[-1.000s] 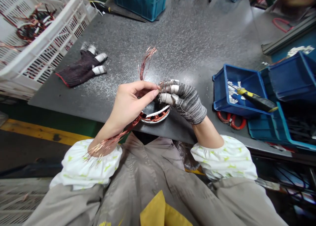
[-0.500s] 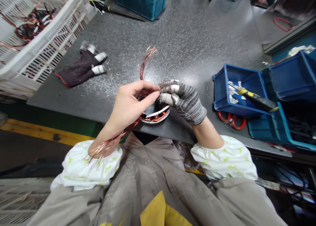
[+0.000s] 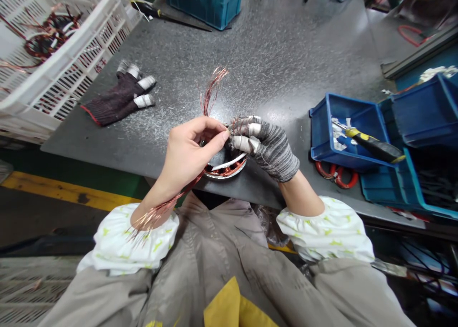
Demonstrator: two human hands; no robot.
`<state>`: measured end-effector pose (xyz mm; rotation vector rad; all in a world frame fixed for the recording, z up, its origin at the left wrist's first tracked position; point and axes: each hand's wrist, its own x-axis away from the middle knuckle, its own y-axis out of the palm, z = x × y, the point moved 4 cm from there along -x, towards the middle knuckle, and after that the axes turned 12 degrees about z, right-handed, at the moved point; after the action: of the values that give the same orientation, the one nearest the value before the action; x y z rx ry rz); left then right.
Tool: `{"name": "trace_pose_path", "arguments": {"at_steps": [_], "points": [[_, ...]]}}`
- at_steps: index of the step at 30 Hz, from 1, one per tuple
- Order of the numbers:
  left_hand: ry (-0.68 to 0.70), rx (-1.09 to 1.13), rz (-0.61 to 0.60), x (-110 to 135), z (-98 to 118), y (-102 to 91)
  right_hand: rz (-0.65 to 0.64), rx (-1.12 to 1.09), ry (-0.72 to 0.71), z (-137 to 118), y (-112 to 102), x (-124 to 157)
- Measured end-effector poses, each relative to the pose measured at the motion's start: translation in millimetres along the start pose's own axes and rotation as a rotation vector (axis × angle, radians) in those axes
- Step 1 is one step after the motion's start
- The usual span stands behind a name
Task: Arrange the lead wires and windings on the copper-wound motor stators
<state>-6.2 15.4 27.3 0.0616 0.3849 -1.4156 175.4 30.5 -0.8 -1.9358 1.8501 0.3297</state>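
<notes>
A wound copper coil ring [image 3: 226, 169] with a white rim lies at the table's near edge, partly hidden under both hands. My bare left hand [image 3: 195, 146] has thumb and forefinger pinched above it; what sits in the pinch is too small to make out. Fingertip to fingertip with it, my right hand [image 3: 266, 145] wears a grey knitted glove with white-taped fingers, curled around thin copper wires at the ring's right side. One bundle of copper wire [image 3: 212, 92] sticks up behind the left hand. Another copper bundle [image 3: 157, 213] trails across the left wrist.
A dark glove [image 3: 119, 96] with taped fingers lies left, beside a white crate [image 3: 80, 55] holding coils. Behind are a black-handled pointed tool [image 3: 168, 17] and a teal bin [image 3: 205, 5]. At right, a blue bin [image 3: 347, 160] carries a yellow-black screwdriver [image 3: 374, 143] above red-handled scissors [image 3: 345, 177].
My left fingertips have shifted slightly left, away from the gloved fingers. The right hand and the coil ring look nearly unchanged.
</notes>
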Motion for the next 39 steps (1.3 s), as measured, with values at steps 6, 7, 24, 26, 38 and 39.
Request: {"name": "trace_pose_path", "arguments": {"at_steps": [6, 7, 24, 26, 38, 39], "points": [[-0.007, 0.038, 0.021, 1.9, -1.6, 0.7, 0.018, -0.016, 0.027, 0.0, 0.3, 1.0], [-0.009, 0.044, 0.023, 2.3, -1.9, 0.8, 0.017, -0.019, 0.029, -0.1, 0.5, 0.9], [-0.034, 0.029, 0.038, 3.3, -1.1, 1.0, 0.029, 0.081, 0.021, -0.9, 0.3, 1.0], [-0.041, 0.036, 0.039, 2.8, -1.6, 1.0, 0.043, 0.117, 0.009, -1.0, -0.2, 1.1], [-0.052, 0.06, 0.023, 2.2, -1.3, 1.5, 0.076, 0.153, -0.076, -4.2, 0.1, 0.3], [-0.053, 0.058, 0.023, 2.1, -1.5, 1.5, 0.078, 0.157, -0.074, -4.3, 0.1, 0.2]]}}
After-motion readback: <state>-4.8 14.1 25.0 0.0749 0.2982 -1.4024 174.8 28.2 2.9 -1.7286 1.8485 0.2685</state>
